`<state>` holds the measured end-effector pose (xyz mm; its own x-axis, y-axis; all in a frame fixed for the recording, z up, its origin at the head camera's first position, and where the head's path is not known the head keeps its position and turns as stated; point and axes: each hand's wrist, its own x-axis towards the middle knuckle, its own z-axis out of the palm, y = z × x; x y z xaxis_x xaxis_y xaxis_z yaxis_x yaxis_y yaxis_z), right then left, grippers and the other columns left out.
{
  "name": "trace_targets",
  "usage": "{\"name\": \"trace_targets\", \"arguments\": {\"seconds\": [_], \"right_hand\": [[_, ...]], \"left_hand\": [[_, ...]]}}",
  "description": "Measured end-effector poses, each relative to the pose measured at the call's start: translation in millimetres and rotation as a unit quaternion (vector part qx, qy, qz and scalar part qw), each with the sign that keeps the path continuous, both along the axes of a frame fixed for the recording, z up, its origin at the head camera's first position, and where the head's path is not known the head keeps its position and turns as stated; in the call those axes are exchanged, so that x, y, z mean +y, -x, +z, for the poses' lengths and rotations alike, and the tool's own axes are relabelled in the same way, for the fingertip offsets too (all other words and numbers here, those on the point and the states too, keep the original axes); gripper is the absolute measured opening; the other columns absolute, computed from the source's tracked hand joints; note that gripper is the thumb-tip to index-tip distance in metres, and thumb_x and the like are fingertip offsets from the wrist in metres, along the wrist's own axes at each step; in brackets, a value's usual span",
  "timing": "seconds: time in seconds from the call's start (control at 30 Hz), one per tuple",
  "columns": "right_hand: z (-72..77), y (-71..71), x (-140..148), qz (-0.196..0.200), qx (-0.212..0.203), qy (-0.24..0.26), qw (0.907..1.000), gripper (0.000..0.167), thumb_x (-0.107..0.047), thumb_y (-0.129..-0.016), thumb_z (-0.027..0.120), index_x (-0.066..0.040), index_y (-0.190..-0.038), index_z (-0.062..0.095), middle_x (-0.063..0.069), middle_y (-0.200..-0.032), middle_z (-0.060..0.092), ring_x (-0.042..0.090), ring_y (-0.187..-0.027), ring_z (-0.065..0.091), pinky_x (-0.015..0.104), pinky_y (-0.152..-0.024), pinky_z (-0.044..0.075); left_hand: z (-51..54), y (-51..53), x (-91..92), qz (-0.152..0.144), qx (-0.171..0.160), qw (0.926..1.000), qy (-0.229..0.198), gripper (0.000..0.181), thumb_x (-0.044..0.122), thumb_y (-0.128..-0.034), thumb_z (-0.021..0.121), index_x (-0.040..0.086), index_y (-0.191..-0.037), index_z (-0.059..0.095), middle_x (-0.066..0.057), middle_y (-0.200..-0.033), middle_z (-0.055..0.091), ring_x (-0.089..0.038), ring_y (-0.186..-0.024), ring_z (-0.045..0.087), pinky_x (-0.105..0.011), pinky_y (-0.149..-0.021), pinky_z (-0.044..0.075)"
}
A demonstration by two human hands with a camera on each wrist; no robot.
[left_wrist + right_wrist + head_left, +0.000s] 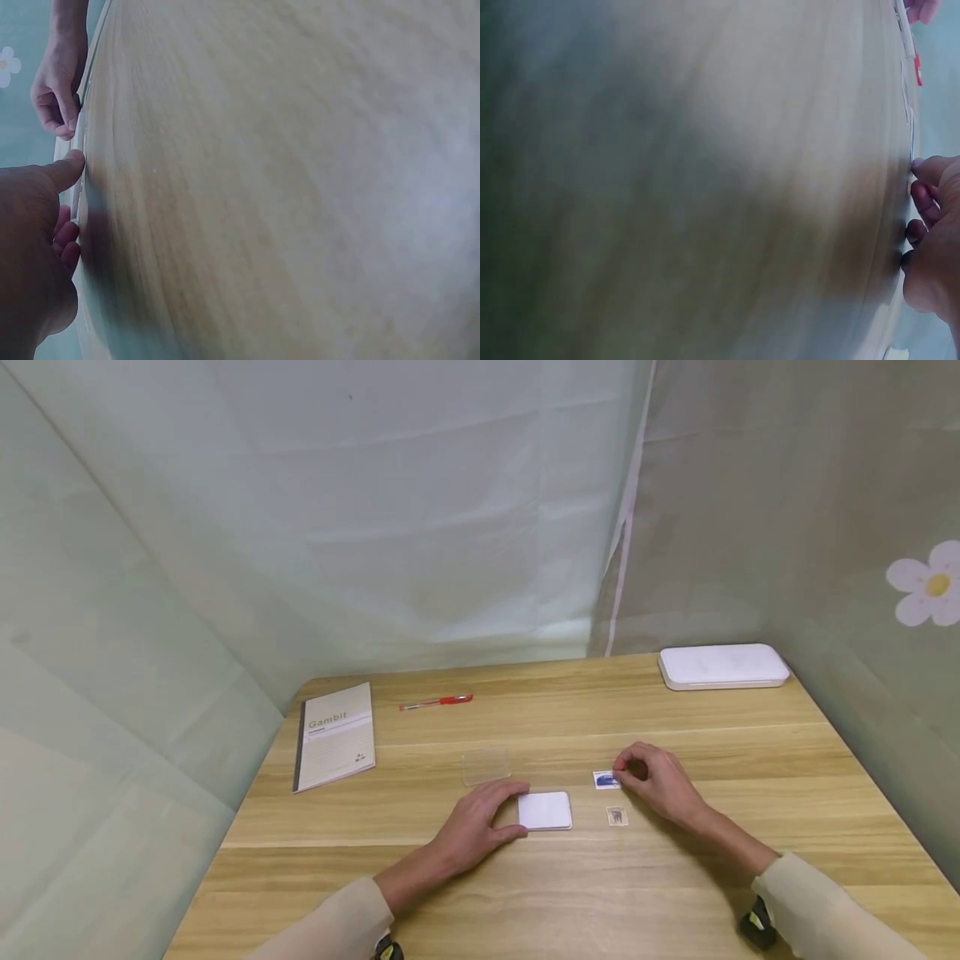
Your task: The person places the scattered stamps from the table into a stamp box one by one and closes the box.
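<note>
My left hand (474, 827) holds a small white rectangular case (544, 811) at its left end, thumb along the near edge and fingers along the far edge. The case lies flat on the table. To the right, my right hand (663, 783) pinches the right end of a blue-and-white stamp (606, 780) between thumb and index finger. A smaller pale stamp with a dark picture (617, 816) lies just nearer the table's front. Behind the left hand is a clear, thin rectangular lid (486, 766). The wrist views show both hands low at the tabletop, with the stamps hard to make out.
A notebook (335, 737) lies at the left of the wooden table (450, 910). A red pen (437, 702) lies near the back edge. In the back right corner sits a white oblong case (723, 666). Pale curtains (420, 527) hang around the table.
</note>
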<state>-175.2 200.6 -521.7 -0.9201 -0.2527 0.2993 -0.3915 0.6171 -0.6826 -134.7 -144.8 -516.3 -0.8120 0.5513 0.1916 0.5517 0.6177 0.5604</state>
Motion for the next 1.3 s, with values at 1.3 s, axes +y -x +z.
{"name": "trace_targets", "arguments": {"seconds": [1.3], "right_hand": [[7.9, 3.0, 2.6, 0.037, -0.025, -0.025, 0.9987, 0.013, -0.002, -0.090, 0.084, -0.012, -0.094, 0.077, -0.003, -0.097, 0.067, 0.011, -0.078, 0.050, 0.025, -0.066, 0.042]], "left_hand": [[3.0, -1.3, -0.2, -0.010, 0.009, 0.9998, 0.016, 0.061, 0.031, -0.0935, 0.083, 0.015, -0.147, 0.060, 0.000, -0.147, 0.063, -0.022, -0.141, 0.054, -0.046, -0.121, 0.042]]}}
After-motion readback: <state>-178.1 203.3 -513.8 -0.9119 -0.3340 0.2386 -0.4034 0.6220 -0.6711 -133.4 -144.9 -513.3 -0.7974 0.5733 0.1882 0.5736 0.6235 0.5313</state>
